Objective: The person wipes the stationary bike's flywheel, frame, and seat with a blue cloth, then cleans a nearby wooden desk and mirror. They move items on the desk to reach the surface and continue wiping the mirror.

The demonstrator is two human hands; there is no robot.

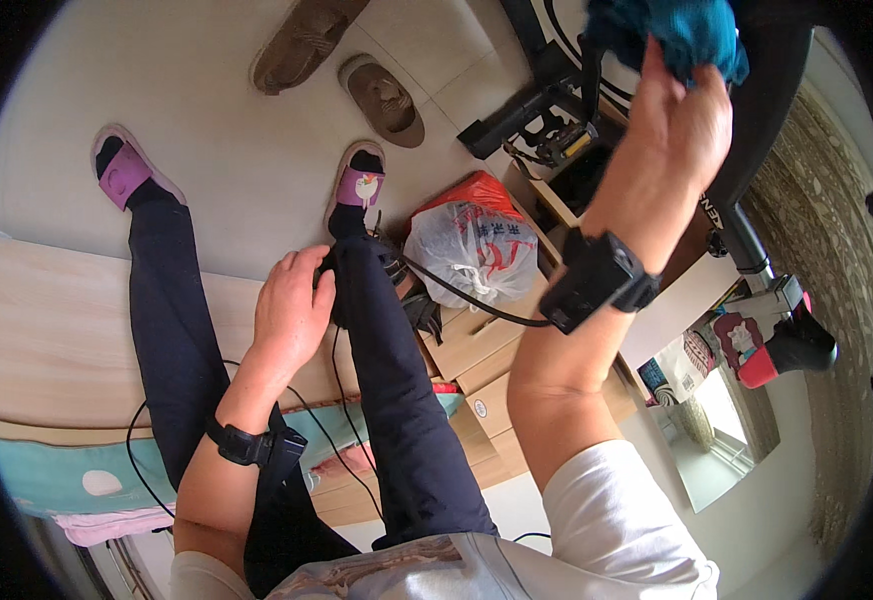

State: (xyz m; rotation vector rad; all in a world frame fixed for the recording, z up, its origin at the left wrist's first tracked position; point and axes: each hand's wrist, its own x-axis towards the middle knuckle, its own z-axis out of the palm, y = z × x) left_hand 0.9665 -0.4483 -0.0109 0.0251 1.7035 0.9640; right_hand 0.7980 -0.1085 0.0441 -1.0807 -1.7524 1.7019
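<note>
My right hand [680, 124] grips a bunched teal cloth [695, 34] at the top right. The cloth is against or just in front of the thick black frame [770, 97] of what looks like an exercise machine; whether they touch is hard to tell. Lower down, my left hand [294, 300] is beside the knee of my right leg, in dark trousers [391, 360]. Its fingers curl over something dark there, which could be trouser fabric or a separate object. Each forearm carries a black strapped-on device [590, 281], and a dark cable runs from the right one.
A tied white plastic bag [474, 247] sits by a pale wooden drawer unit [474, 330], with a red bag [474, 191] behind it. Two brown shoes [384, 101] lie on the tiled floor beyond my purple slippers [358, 186]. Loose black cables [331, 439] hang around my legs.
</note>
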